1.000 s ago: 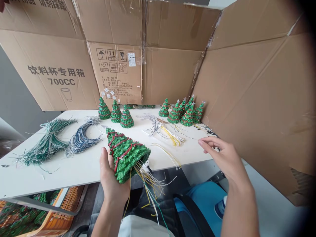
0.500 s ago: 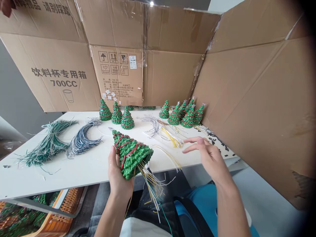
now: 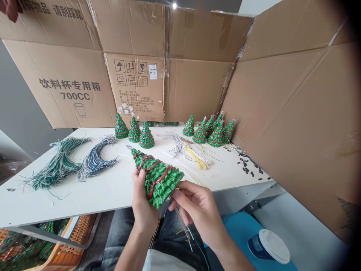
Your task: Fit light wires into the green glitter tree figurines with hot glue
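My left hand [image 3: 143, 199] is wrapped round a green tree with red garland [image 3: 158, 175], which lies tilted with its tip toward the upper left. At the tree's open base, my right hand [image 3: 194, 205] has its fingers closed round the wires [image 3: 182, 222] that hang out of it. White, yellow and green strands trail down over the lap. Behind the tree on the table is a bundle of yellow and white wires [image 3: 199, 158].
On the white table [image 3: 93, 199] lie green wires [image 3: 56, 162], blue wires [image 3: 97, 160] and black pieces [image 3: 245, 163]. Small trees [image 3: 134, 130] stand before cardboard walls [image 3: 197, 90]. An orange basket [image 3: 58, 256] is lower left; a lidded cup [image 3: 267, 246] sits lower right.
My right hand has come left and down from over the table and closed on the wires at the tree's base. My left hand and the tree have shifted slightly right.
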Demonstrator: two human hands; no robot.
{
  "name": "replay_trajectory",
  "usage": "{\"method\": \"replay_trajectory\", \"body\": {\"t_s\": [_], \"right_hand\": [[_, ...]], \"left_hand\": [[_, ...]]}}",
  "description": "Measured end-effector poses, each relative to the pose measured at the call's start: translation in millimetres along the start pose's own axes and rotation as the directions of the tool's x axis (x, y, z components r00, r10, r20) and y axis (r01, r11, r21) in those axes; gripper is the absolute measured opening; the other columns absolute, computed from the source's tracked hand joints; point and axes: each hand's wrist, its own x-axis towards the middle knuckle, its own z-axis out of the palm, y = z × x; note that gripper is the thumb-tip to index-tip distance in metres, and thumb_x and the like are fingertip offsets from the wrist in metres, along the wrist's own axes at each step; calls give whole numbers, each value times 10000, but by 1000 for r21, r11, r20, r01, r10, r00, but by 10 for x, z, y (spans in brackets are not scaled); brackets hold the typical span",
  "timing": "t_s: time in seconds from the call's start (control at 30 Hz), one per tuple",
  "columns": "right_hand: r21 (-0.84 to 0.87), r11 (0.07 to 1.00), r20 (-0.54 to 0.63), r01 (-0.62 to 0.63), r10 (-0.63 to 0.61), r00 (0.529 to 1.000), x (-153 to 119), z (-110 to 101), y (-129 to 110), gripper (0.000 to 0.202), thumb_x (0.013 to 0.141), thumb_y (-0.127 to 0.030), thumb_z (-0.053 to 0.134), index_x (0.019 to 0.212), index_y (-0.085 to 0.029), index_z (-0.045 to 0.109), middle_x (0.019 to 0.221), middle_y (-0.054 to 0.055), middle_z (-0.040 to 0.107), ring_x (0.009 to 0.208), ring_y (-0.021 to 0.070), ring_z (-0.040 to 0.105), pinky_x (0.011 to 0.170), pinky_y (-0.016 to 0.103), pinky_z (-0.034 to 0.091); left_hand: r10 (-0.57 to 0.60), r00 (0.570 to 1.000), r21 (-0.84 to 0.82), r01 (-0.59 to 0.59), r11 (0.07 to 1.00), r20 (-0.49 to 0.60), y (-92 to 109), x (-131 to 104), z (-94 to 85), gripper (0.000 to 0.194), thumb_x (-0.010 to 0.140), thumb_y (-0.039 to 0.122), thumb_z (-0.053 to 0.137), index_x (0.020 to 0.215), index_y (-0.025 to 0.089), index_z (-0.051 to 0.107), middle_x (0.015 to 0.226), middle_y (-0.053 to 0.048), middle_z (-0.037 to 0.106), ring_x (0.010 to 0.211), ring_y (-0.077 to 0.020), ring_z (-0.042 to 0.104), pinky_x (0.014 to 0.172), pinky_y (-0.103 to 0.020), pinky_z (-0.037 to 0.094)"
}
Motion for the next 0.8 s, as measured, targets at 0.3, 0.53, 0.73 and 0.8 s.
{"method": "replay_trajectory", "body": {"t_s": [0.3, 0.53, 0.73, 0.8], "right_hand": [[206, 976, -52, 71, -62, 997, -13, 105, 108, 339, 929, -379, 964, 740, -202, 744, 512, -92, 499, 394, 52, 387, 418, 217, 247], [138, 983, -113, 120, -105, 988, -44, 124, 22, 337, 939, -421, 963, 812, -206, 736, 590, -55, 596, 497, 87, 476, 455, 196, 350], [106, 982, -156, 159, -142, 978, -103, 207, 12, 345, 982, -475, 917, 864, -205, 738, 636, -39, 616, 536, 111, 526, 518, 226, 437], [81, 982, -203, 172, -153, 967, -145, 230, 40, 324, 1012, -482, 884, 907, -205, 751, 664, -34, 613, 571, 119, 531, 545, 234, 447]], "left_hand": [[39, 939, 115, -83, 990, 342, -39, -137, -171, 740, 855, 430, 960, 1424, 317, 500, 1225, -29, 749, 728, -146, 700, 537, -229, 495], [-114, 874, 186, 28, 982, 473, 37, -164, -173, 794, 856, 427, 979, 1338, 367, 351, 1117, 20, 728, 558, -149, 733, 493, -301, 636], [-209, 847, 202, 123, 972, 489, 42, -165, -155, 836, 833, 457, 986, 1331, 349, 323, 922, 83, 692, 427, -135, 646, 384, -284, 581], [-231, 852, 206, 149, 967, 470, 29, -180, -145, 881, 815, 468, 992, 1372, 340, 322, 950, 63, 700, 456, -141, 649, 360, -280, 565]]}}
